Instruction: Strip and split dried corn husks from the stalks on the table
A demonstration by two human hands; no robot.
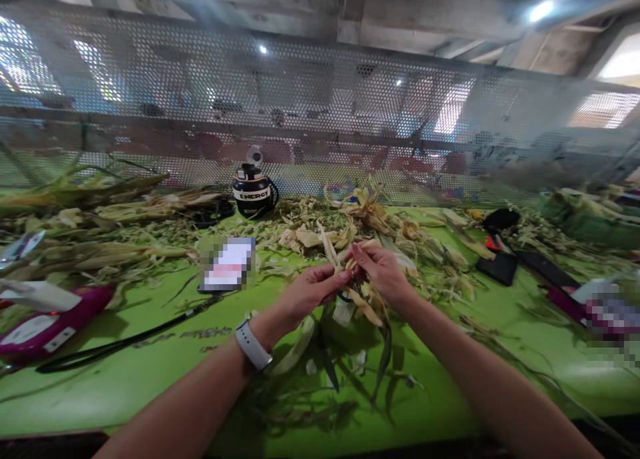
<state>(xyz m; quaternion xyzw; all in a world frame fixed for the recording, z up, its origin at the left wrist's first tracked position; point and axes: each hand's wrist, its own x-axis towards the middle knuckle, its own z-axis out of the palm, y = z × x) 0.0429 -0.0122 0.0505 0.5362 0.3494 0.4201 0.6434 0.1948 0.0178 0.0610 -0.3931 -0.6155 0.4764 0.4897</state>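
Both of my hands meet over the middle of the green table [185,332]. Strips of dried corn husk [367,307] are pinched between them, with some ends pointing up and others dangling toward the tabletop. My left hand [313,289] closes thumb and fingers on the husk from the left; a pale watch band [253,343] circles that wrist. From the right, my right hand [380,269] pinches the same bunch, fingertips close to the left thumb. Just behind lies a heap of loose husk pieces [300,235]. Exactly how the strips cross between the fingers is hidden.
A black jug marked ENERGY [254,192] stands before a perforated metal screen [310,105]. A phone [227,264] lies left, near a black strap [125,335] and a magenta power strip [60,322]. Long husks [100,205] pile at far left; a black wallet-like item [497,267] lies right.
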